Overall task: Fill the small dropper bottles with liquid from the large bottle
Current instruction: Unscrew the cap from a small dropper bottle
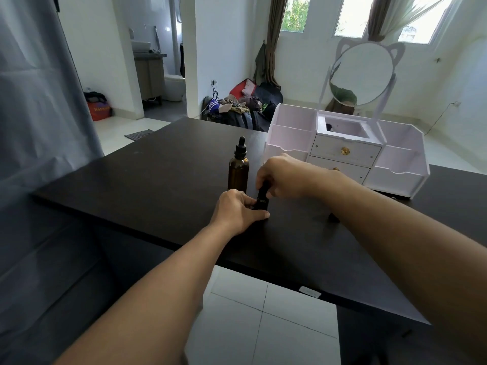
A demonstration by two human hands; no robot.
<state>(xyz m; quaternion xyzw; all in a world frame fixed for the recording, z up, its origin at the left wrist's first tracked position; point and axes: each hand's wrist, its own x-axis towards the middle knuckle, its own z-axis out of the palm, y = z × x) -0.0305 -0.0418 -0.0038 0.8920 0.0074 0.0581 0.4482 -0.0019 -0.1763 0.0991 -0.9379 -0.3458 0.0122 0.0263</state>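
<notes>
A large amber bottle [238, 173] with a black dropper cap stands upright on the dark table [147, 177]. Just in front of it a small dark dropper bottle [262, 200] stands on the table. My left hand [238, 209] grips the small bottle's body low down. My right hand [283, 175] is closed over its black cap from above. Another small dark bottle [333, 217] shows partly behind my right forearm; most of it is hidden.
A pale pink vanity organiser [345, 151] with drawers and a round cat-ear mirror [362, 72] stands at the table's back right. A grey curtain [39, 101] hangs at the left. The table's front edge runs across near my forearms.
</notes>
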